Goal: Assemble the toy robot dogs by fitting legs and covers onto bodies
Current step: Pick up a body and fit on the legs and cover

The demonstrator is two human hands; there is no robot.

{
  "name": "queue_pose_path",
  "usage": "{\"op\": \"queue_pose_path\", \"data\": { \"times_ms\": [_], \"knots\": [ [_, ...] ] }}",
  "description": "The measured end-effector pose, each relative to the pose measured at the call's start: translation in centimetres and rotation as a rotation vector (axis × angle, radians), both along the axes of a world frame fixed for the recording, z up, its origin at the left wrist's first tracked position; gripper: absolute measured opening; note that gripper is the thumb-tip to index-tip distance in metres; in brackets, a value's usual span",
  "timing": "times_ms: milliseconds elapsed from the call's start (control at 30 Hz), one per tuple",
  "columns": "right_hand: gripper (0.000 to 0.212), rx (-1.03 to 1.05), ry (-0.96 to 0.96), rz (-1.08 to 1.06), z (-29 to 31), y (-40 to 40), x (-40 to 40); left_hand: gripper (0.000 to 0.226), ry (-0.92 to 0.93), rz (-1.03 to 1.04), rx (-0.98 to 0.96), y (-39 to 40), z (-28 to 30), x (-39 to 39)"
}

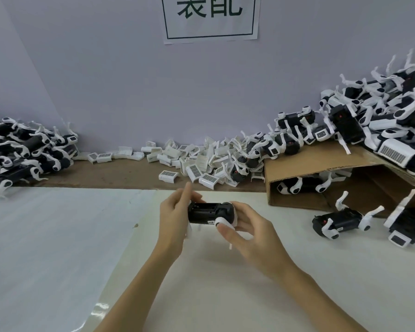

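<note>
In the head view, the left hand (175, 212) and right hand (244, 226) both grip a black plastic toy-dog body (207, 213) with white plastic legs (222, 222), held between their fingers above the white surface (58, 236). The right thumb presses a leg joint; uneven pressure could likely skew or snap it.

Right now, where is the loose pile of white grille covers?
In the head view, the white grille covers lie at centre along the back wall, on the brown strip left of the cardboard box, beyond both hands.

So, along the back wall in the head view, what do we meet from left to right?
Heap of toy dogs → loose white covers → cardboard box → tall heap of toy dogs.
</note>
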State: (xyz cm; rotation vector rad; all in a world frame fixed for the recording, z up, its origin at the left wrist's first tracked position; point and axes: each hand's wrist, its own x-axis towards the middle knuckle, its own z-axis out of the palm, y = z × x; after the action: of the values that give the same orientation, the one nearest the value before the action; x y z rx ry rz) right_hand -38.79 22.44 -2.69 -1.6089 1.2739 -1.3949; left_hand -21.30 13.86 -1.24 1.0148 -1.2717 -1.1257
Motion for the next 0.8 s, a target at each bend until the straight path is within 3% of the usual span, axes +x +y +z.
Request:
{"op": "queue_pose_path", "data": {
  "times_ms": [100, 233, 333, 433, 567, 700, 800],
  "knots": [
    [0.039, 0.026, -0.047, 0.020, 0.4, -0.2, 0.4, 0.052, 0.137, 0.045, 0.230, -0.6, -0.3, 0.2],
    [0.044, 0.046, -0.125, 0.049, 0.6, -0.6, 1.3, 0.043, 0.778, -0.070, 0.637, -1.3, -0.2, 1.3],
    [0.029, 0.062, -0.048, 0.035, 0.1, -1.3, 2.1, 0.041, 1.060, -0.241, 0.831, -1.7, 0.1, 2.0],
    [0.019, 0.064, 0.125, -0.030, -0.1, -3.1, 2.3, 0.030, 1.058, -0.405, 0.905, -1.5, 0.4, 2.3],
    [0.021, -0.010, 0.288, -0.157, 0.5, -6.8, 2.5, 0.053, 1.017, -0.480, 0.922, -2.1, -0.1, 2.3],
    [0.028, -0.060, 0.551, -0.209, 1.1, -11.5, 1.7, 0.044, 1.081, -0.387, 0.811, -2.5, 0.0, 2.5],
    [0.039, 0.049, 0.811, -0.164, 0.9, -14.3, 1.2, 0.048, 0.983, -0.198, 0.608, -3.1, -0.6, 3.0]
  ]
}}
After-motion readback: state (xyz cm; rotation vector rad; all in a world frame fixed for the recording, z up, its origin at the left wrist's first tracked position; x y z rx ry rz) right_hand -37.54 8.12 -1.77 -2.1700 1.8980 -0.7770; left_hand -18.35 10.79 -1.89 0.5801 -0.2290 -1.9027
